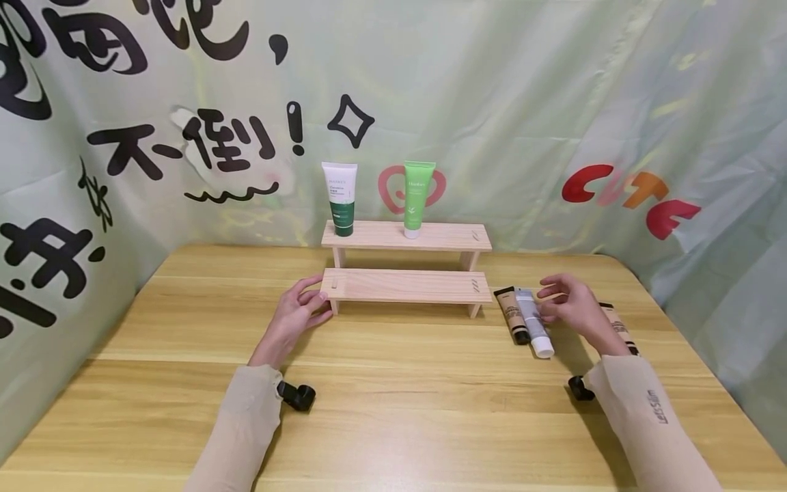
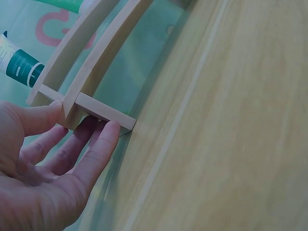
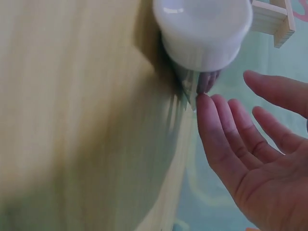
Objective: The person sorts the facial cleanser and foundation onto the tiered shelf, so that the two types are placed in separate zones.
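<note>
Wooden 2-step rack (image 1: 406,283) sits toward the far edge of the table (image 1: 393,410), about midway along it. The top step already carries 2 tubes standing on their caps: a white-and-green tube (image 1: 340,198) at its left end and a lime tube (image 1: 417,198) near its middle. The lower step is bare.

Left hand (image 1: 298,314) is at the rack's near left corner; in the left wrist view its thumb (image 2: 33,118) lies against the end of the lower step and its fingers (image 2: 101,144) touch the leg beneath, loosely extended, bracing rather than clamping.

Over by the right edge, 3 tubes lie flat, side by side. A tan tube (image 1: 513,314) with a black cap is nearest the rack, a grey tube (image 1: 533,322) with a white cap just beside it, and a third tan tube (image 1: 617,326) lies half hidden behind the right wrist.

Right hand (image 1: 568,304) hovers at the grey tube, fingers relaxed and spread. In the right wrist view the fingertips (image 3: 207,103) are just at the tube below its white cap (image 3: 202,29), but nothing is curled round it, so no grip yet.

My read: 2 tubes are placed and 3 are left on the table. The grey tube looks next in line, and the lower step has room for all 3.
</note>
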Available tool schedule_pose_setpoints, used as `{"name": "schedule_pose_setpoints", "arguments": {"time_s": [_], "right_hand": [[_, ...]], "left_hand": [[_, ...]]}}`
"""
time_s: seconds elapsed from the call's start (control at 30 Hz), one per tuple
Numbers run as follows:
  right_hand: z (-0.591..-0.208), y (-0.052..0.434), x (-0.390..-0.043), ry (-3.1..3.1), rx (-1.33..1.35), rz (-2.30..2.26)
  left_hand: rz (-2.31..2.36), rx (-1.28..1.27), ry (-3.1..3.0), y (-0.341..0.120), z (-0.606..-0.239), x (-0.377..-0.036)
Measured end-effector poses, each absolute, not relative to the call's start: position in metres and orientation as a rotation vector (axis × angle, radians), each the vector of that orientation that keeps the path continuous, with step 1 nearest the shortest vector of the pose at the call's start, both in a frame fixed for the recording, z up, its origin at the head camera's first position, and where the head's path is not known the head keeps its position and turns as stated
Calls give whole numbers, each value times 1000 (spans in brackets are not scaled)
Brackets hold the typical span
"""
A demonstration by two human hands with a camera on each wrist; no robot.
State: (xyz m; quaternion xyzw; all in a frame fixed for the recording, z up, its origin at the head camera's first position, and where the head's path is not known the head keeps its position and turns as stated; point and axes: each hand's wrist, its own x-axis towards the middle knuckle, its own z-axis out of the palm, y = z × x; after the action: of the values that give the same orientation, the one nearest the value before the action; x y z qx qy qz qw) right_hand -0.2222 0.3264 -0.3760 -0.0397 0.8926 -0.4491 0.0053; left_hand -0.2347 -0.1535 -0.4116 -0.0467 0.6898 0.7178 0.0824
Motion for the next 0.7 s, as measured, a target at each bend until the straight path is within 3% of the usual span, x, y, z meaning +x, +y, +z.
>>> {"name": "schedule_pose_setpoints", "arguments": {"time_s": [0.4, 0.7], "right_hand": [[-381, 332, -216, 2715, -129, -1333], [-374, 326, -215, 2625, 50, -1239]], "left_hand": [[2134, -139, 2063, -152, -413, -235], [2149, -134, 2049, -152, -414, -235]]}}
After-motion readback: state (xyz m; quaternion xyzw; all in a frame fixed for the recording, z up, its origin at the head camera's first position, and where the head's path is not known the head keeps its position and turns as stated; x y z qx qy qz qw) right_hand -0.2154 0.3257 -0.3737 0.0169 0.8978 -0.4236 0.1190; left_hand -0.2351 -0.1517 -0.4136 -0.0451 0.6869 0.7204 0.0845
